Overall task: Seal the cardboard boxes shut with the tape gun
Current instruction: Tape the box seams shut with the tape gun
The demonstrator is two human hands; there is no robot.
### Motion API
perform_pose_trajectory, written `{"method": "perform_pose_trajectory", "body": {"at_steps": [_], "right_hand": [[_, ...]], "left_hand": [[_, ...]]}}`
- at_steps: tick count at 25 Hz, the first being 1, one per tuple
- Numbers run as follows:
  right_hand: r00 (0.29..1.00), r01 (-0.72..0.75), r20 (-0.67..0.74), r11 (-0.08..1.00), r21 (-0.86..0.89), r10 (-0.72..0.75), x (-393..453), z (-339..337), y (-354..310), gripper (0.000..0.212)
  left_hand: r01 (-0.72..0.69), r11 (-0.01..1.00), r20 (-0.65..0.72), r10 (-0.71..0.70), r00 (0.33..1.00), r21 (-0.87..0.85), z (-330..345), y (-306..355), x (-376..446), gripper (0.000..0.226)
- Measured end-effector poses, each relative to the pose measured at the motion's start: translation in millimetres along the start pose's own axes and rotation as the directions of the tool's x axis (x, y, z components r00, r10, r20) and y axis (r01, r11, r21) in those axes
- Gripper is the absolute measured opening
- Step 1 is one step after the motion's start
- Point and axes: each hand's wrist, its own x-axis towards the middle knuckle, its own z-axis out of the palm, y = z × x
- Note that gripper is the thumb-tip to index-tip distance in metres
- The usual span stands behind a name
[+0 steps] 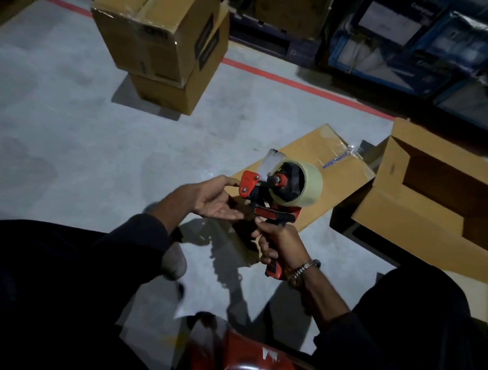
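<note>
My right hand grips the handle of a red and black tape gun, held upright above the floor. Its roll of clear tape faces right and a loose tape end sticks up at the front. My left hand is palm-up with straight fingers, its fingertips touching the gun's red front plate. Behind the gun a flat-lying cardboard box rests on the floor, tape across its seam. To the right stands an open cardboard box with its flaps raised.
Two stacked cardboard boxes stand at the back left on the grey floor. A red floor line runs in front of wrapped blue-and-white packages. A red object lies between my knees.
</note>
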Motion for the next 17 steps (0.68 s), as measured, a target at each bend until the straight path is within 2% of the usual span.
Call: {"method": "perform_pose_trajectory", "body": {"at_steps": [2,4,8,12,15,17], "right_hand": [[1.0,0.021,0.005,0.999,-0.035,-0.021,-1.3,-1.3,-3.9,0.033],[0.999,0.032,0.02,0.998,-0.059,-0.031,-2.4,-2.5,-4.1,0.033],[0.998,0.032,0.062,0.997,-0.07,-0.027,3.8,0.2,-0.8,0.03],[0.996,0.026,0.083,0.988,-0.15,-0.014,33.6,15.1,11.9,0.033],[0.997,0.017,0.073,0.978,-0.207,-0.002,59.1,23.5,23.3,0.034],[0.999,0.022,0.052,0.962,-0.273,-0.008,71.4,18.8,32.4,0.031]], "left_hand": [[-0.046,0.999,-0.033,0.045,0.998,-0.024,-5.7,6.0,-12.8,0.03],[-0.072,0.997,-0.103,0.073,0.992,0.014,-10.7,11.6,-16.2,0.017],[-0.022,0.94,-0.195,0.093,0.976,0.34,-19.2,24.9,-11.1,0.025],[-0.045,0.819,-0.261,0.234,0.937,0.572,-52.9,44.8,0.8,0.013],[0.021,0.742,-0.311,0.254,0.916,0.67,-71.6,48.0,17.5,0.011],[0.069,0.759,-0.384,0.246,0.89,0.648,-88.2,46.7,25.7,0.006]]}}
